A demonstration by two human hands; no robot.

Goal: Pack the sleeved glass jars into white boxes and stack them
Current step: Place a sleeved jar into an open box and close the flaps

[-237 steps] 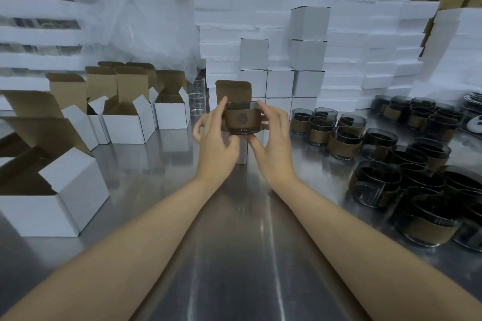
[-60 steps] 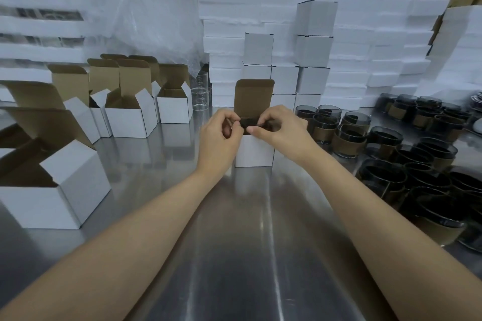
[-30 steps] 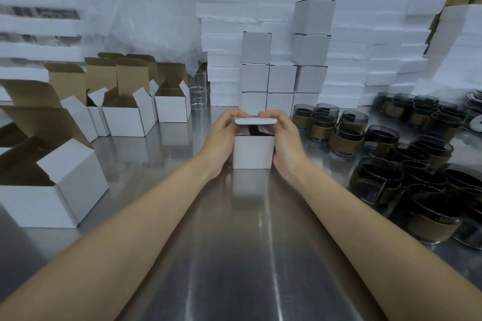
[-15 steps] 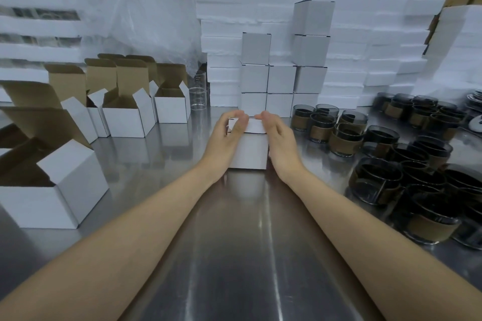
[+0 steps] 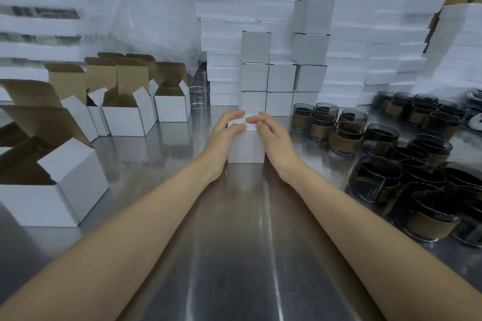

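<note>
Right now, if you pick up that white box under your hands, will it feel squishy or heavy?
Thin cardboard, so the white box may dent if squeezed hard. If one of those sleeved glass jars is inside, it's probably heavy for its size. Flat-bottomed on the metal table, it should slide, not roll.

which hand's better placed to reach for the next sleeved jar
Right. The right hand rests on the white box on the side facing the sleeved jars; the left hand is on the far side.
</note>
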